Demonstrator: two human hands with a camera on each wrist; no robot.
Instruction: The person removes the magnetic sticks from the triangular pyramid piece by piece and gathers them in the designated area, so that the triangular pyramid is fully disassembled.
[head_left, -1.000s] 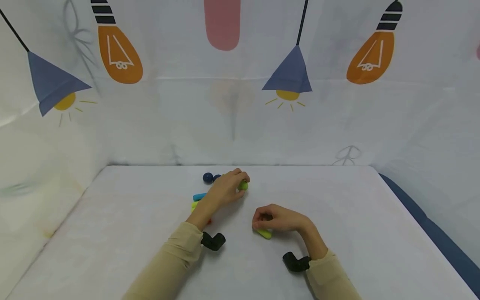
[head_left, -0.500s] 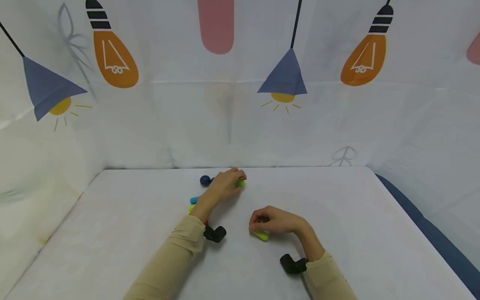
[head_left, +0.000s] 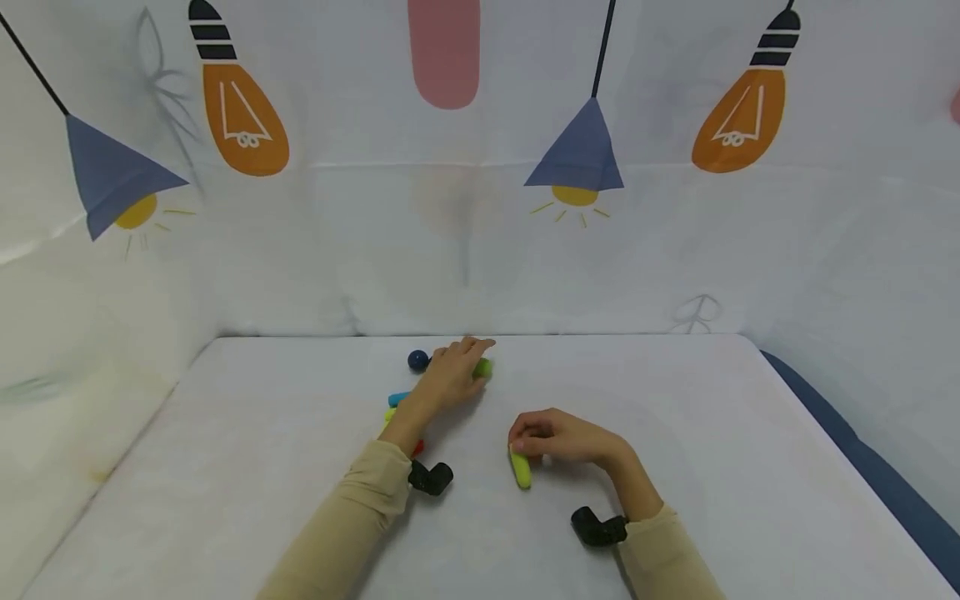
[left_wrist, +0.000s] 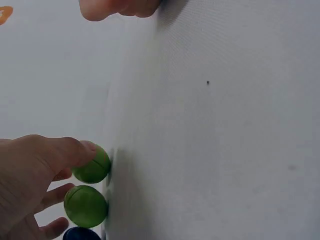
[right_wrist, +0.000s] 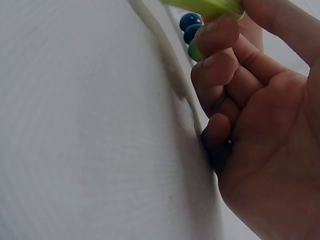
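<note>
At the far middle of the table my left hand reaches over a small row of balls. In the left wrist view its thumb touches a green ball, while the other fingers spread loosely behind. Beside that ball sit a second green ball and a dark blue ball. My right hand, nearer the front, pinches a short yellow-green stick between thumb and fingertips. The stick's upper end is hidden by the fingers; its free end points toward the front.
Partly behind my left forearm lie a blue stick, a yellow-green piece and a red piece. Another dark blue ball is at the far left of the row. A white printed sheet stands behind the table.
The yellow-green stick has swung in my right hand, from slanting to pointing toward the front. My left hand's fingers have lifted and straightened over the green ball.
</note>
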